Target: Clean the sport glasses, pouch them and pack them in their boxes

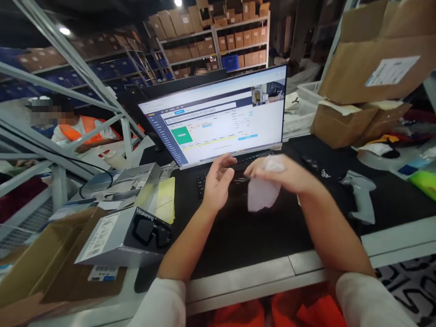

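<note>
My left hand [218, 179] hovers over the black keyboard [235, 179] with its fingers spread, holding nothing. My right hand [282, 175] is closed on a small pale slip of paper or plastic [260, 193] that hangs down over the keyboard; motion blurs it. Both hands are in front of the lit monitor [218, 116], which shows a web form with a green block. The keyboard rests on a black desk mat [245, 236].
A grey sunglasses box [119, 236] lies on an open cardboard box [44, 263] at the left, beside yellow notes [165, 200]. A grey barcode scanner [361, 193] and a black mouse [309, 162] are at the right. Cardboard boxes [368, 59] stack at the back right. A person in an orange vest [78, 131] sits beyond the metal frame.
</note>
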Demonstrator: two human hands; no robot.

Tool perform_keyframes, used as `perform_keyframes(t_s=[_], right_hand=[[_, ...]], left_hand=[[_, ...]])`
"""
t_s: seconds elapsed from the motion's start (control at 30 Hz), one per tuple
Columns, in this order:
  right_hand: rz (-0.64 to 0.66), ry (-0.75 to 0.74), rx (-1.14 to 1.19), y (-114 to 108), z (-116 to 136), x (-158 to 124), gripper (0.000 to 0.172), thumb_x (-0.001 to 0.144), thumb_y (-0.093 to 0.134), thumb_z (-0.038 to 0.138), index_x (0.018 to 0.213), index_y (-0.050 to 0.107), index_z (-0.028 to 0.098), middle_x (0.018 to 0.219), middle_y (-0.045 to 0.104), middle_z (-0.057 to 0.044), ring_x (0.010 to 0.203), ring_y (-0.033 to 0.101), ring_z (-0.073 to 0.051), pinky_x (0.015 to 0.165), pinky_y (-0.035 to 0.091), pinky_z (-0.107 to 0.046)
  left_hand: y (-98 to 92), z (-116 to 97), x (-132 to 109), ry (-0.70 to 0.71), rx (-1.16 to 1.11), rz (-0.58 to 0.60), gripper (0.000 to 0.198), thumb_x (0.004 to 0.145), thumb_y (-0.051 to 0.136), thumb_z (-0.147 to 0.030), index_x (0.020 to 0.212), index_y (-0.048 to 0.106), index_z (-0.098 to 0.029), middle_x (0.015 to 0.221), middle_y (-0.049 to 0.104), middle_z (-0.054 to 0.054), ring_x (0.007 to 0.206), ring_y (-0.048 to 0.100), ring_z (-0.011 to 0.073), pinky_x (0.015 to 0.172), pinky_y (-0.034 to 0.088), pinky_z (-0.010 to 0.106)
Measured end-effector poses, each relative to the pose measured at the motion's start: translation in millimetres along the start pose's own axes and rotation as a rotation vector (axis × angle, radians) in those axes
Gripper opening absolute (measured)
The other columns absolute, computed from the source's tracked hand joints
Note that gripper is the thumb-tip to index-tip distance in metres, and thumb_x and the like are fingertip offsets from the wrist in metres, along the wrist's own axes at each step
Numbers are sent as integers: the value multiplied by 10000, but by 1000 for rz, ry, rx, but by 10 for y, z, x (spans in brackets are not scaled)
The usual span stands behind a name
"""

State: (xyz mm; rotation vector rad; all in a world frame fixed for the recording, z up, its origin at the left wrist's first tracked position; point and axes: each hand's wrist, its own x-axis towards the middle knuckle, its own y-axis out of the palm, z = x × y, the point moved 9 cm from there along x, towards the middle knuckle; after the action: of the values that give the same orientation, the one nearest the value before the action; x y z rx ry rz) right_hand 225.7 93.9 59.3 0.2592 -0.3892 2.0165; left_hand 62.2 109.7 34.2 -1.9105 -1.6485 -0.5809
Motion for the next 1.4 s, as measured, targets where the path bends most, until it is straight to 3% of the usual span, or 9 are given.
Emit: perform_keyframes(t_s=[0.13,0.27,0.43,0.6,0.77,0.93,1.03,1.17,1.4], right_hand=[[-521,-107,106,-935,86,-274,335,889,704,509,930,781,186,1053,764,-87,941,703,-228,860,551,-352],[-791,-48,-63,-1446,30,-543,473,932,586,607,895,779,177,913,758,-93,799,692,-237,748,551,-370],[-734,232,-533,-1532,-17,-554,367,917,620,473,857,802,159,789,743,-88,794,680,-264,793,509,-378],[-577,285,-643,-1410,-43,-468,360,923,566,411,867,812,154,784,750,-84,766,667,-245,745,478,-341],[-491,142,-573,-1256,-18,-399,376,896,592,455,810,800,153,740,747,-66,739,672,-239,720,486,-341],[-449,-118,-362,-826,244,-338,364,943,622,520,1074,781,219,1051,779,-78,957,711,-259,852,532,-374],[-424,-302,-307,-439,518,-389,319,981,594,472,1146,758,254,1359,673,-83,1020,707,-253,918,545,-395],[-249,-456,-351,115,729,-479,253,994,578,377,1050,791,253,1582,474,-53,1009,703,-253,921,561,-423],[215,-212,-609,717,309,-355,280,1017,541,363,989,813,302,1190,753,-26,1073,707,-250,949,567,-386]], left_hand=[[215,5,-22,69,385,129,282,967,597,-352,1199,663,-206,1221,677,96,1184,621,227,1018,504,386],[679,-70,-17,175,730,206,352,939,613,-363,1248,637,-197,1235,667,104,1202,585,253,1085,463,426],[1376,260,71,14,1161,515,547,868,676,-501,1311,617,-186,1149,699,124,1080,629,308,933,505,420],[1571,468,160,-74,1156,673,277,909,546,-256,1095,740,-186,1082,754,120,1087,663,312,958,485,441],[1240,417,470,-174,922,541,371,912,498,-204,1197,732,-249,1112,773,56,1010,701,233,867,523,339],[304,-116,749,-139,123,-129,151,837,559,-183,877,705,-187,830,715,21,731,624,142,727,506,274],[-160,-491,573,-60,-102,-330,70,812,637,-267,806,662,-202,691,604,-23,606,517,100,599,430,225],[-340,-729,224,-95,-164,-186,396,813,709,-520,650,629,-169,595,548,-20,524,435,75,506,342,215],[-286,-154,-183,-449,-30,165,386,730,828,-463,659,694,-108,592,638,18,527,512,84,507,370,218]])
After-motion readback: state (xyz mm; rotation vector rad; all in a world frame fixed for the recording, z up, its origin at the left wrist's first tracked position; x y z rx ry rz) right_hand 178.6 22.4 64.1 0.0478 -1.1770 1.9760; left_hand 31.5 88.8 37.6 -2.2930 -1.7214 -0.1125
